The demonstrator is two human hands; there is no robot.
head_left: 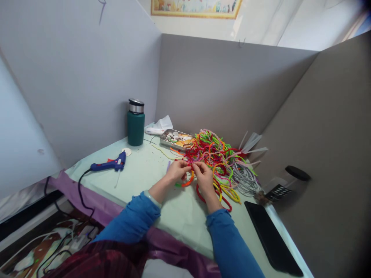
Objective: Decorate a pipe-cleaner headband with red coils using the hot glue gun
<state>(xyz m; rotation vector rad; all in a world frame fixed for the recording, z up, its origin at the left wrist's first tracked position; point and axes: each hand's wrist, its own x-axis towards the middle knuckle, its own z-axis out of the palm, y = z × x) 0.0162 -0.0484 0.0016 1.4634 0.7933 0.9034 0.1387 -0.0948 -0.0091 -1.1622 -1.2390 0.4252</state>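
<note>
Pinching orange pipe cleaner (188,183) in left fingers (182,165) and right fingers (200,167) above pale surface (185,220), with gray panel (226,85) along far edge.

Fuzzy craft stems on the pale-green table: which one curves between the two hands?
The thick orange fuzzy stem, bent in an arc, with green beside its left end. The yellow stems and grey bundle lie right of the right hand.

Orange pipe cleaner (189,183), green bottle (135,129)
</note>
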